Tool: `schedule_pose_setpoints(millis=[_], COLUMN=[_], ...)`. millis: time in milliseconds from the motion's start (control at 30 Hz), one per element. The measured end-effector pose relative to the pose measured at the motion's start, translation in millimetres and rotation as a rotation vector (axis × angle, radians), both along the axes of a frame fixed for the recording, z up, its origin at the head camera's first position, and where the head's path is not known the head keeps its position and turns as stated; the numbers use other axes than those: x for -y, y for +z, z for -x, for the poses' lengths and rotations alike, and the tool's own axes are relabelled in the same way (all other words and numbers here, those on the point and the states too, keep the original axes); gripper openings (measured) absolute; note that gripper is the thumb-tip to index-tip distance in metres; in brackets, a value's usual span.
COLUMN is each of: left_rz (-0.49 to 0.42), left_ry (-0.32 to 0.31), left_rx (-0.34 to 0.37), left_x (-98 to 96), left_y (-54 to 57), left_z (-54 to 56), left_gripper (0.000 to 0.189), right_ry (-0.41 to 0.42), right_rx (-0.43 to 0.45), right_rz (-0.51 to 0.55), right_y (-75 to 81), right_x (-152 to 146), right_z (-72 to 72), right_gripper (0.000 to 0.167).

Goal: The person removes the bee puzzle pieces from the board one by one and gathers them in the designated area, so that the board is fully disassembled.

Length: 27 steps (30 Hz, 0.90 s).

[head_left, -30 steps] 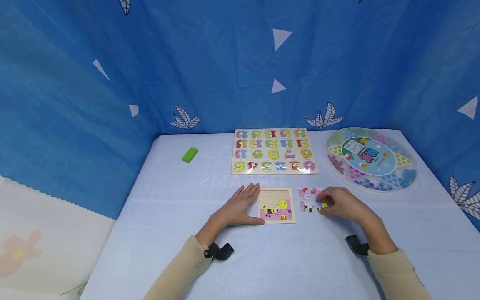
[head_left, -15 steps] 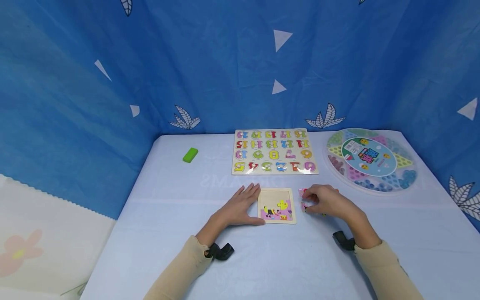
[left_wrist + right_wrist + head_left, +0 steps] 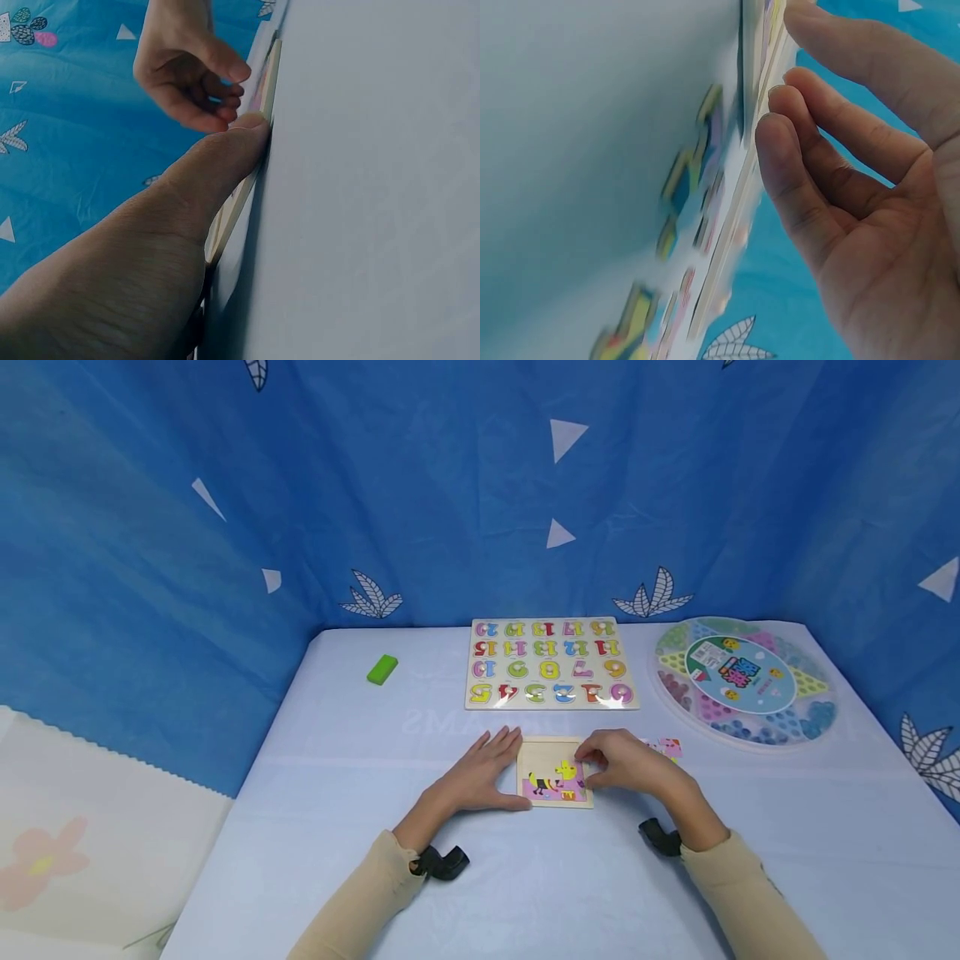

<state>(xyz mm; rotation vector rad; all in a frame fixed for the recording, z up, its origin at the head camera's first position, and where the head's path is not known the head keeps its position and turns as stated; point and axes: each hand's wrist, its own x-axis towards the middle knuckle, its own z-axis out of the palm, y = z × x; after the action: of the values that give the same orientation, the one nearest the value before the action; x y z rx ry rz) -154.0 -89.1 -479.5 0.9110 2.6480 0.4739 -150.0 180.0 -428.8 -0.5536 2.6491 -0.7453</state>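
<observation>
A small square wooden puzzle tray [image 3: 547, 749] lies at the middle of the table, with a pink and yellow bee picture [image 3: 542, 787] filling its lower part. My left hand [image 3: 480, 777] rests flat against its left side, fingers spread; the left wrist view shows the thumb touching the tray's edge [image 3: 240, 196]. Over the tray's right rim is my right hand [image 3: 630, 764], fingers loosely bent. Thumb and index finger stand apart in the left wrist view, with nothing showing between them. Loose jigsaw pieces [image 3: 670, 746] lie beyond that hand, partly hidden by it; several pieces [image 3: 681, 184] appear blurred in the right wrist view.
Behind the tray lies a number puzzle board [image 3: 551, 664]. A round clear-lidded game box [image 3: 738, 681] sits at the back right. To the back left is a green block [image 3: 382, 669]. A blue curtain [image 3: 465, 485] hangs behind the table.
My right hand has moved left from the loose pieces to the tray's right rim, uncovering some pieces at the right. The left hand has stayed in place.
</observation>
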Motion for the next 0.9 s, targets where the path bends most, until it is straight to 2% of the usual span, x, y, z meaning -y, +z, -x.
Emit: schedule_pose_setpoints(millis=[267,900], left_rz=[-0.006,0.004], left_ry=[0.001,0.004], left_rx=[-0.023,-0.014], left_x=[0.0,-0.3], left_y=[-3.9,-2.7], left_z=[1.4,1.4], left_gripper=[0.107,0.108], right_ry=[0.027,-0.005], right_rx=[0.011,0.04], right_rz=[-0.025,-0.074], right_y=[-1.6,-4.3], right_x=[12.6,19.4], right_z=[4.8,7.2], right_gripper=[0.032,0.036])
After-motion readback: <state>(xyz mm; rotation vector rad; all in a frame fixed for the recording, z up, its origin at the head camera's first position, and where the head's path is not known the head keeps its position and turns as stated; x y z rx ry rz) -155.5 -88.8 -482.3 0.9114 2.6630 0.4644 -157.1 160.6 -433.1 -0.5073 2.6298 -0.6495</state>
